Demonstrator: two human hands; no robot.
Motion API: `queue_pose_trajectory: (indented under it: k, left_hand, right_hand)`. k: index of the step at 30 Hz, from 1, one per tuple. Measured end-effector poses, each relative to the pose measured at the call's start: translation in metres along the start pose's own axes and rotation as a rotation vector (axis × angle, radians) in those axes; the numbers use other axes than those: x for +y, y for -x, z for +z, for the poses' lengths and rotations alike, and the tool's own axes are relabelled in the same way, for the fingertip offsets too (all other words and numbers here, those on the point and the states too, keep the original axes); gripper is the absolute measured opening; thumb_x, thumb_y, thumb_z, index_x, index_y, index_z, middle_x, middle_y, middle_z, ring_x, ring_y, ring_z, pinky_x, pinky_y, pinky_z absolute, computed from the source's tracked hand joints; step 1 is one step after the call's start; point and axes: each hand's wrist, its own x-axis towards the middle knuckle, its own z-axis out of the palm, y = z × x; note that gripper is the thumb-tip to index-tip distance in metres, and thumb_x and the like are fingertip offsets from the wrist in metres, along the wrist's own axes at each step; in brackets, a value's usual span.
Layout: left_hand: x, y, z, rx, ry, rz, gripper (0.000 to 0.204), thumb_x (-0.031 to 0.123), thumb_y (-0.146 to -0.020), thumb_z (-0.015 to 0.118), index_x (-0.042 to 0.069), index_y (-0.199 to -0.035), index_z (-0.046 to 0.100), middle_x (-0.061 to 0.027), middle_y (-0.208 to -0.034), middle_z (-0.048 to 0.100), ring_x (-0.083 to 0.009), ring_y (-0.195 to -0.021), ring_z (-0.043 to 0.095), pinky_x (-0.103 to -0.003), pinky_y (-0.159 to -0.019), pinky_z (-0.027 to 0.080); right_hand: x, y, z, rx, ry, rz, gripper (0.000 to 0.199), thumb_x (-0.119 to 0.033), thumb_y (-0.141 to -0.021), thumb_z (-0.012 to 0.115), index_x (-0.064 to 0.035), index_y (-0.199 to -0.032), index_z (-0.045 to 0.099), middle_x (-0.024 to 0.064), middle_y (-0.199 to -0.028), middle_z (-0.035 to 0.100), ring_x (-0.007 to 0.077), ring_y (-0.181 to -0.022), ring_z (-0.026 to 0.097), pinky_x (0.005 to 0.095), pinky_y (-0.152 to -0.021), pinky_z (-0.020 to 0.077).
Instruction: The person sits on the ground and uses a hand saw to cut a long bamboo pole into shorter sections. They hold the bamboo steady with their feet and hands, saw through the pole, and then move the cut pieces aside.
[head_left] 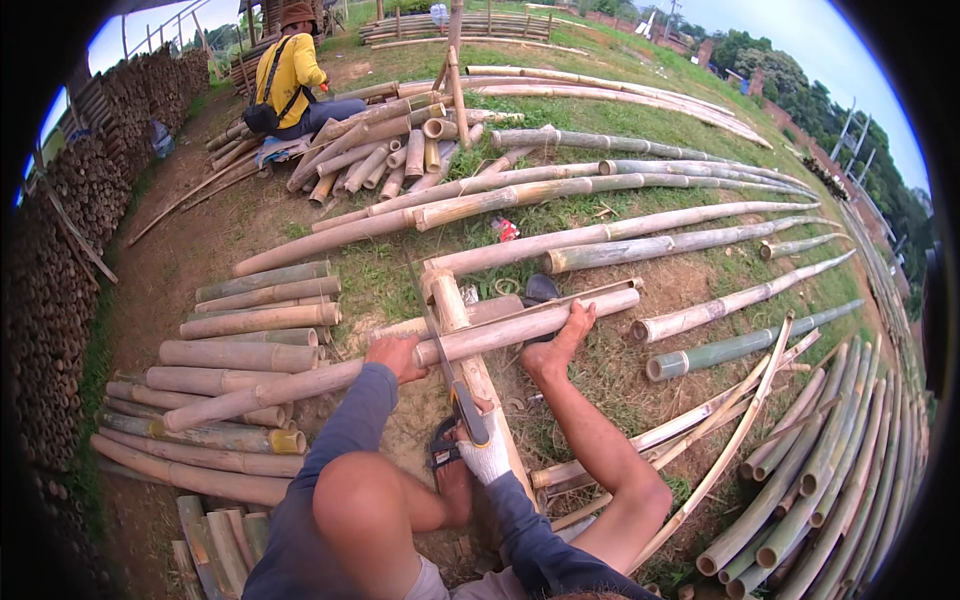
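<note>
A long bamboo pole (520, 327) lies across a bamboo crossbeam (453, 304) in front of me. My left hand (397, 357) is closed around the pole, left of the beam. In a white glove, my right hand (486, 455) grips the handle of a handsaw (468, 413) below the pole. The saw's blade slants up and away, crossing the pole just right of my left hand. How deep the cut goes, I cannot tell. My bare right foot (563, 338) presses on the pole's right part. My left foot (452, 465) wears a dark sandal.
Cut bamboo lengths (250, 354) lie in rows at left. Long bamboo poles (640, 229) stretch across the grass, with a green bamboo bundle (830, 470) at right. A person in yellow (297, 75) sits behind a bamboo heap (375, 150). Stacked bamboo (70, 200) lines the far left.
</note>
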Motion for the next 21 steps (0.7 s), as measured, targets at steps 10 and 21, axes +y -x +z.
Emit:
queue_pose_trajectory:
  k: [10, 21]
  left_hand:
    - [-0.006, 0.001, 0.007, -0.001, -0.004, 0.043, 0.069, 0.056, -0.076, 0.084, 0.01, -0.125, 0.067, -0.0238, -0.106, 0.076, -0.0424, -0.104, 0.073, -0.051, -0.093, 0.057]
    - [-0.005, 0.0, 0.012, 0.002, 0.013, 0.015, 0.074, 0.053, -0.076, 0.085, 0.012, -0.134, 0.065, -0.024, -0.11, 0.076, -0.043, -0.107, 0.072, -0.051, -0.098, 0.055]
  right_hand:
    - [-0.061, 0.169, -0.08, -0.031, 0.294, -0.029, 0.052, 0.002, -0.087, 0.065, 0.0002, -0.137, 0.051, 0.0148, -0.122, 0.059, 0.0256, -0.106, 0.062, 0.0343, -0.094, 0.0502]
    - [-0.008, -0.023, 0.004, 0.03, 0.294, -0.305, 0.047, 0.003, -0.091, 0.061, -0.0006, -0.137, 0.051, 0.0167, -0.119, 0.059, 0.0289, -0.105, 0.064, 0.0376, -0.095, 0.0523]
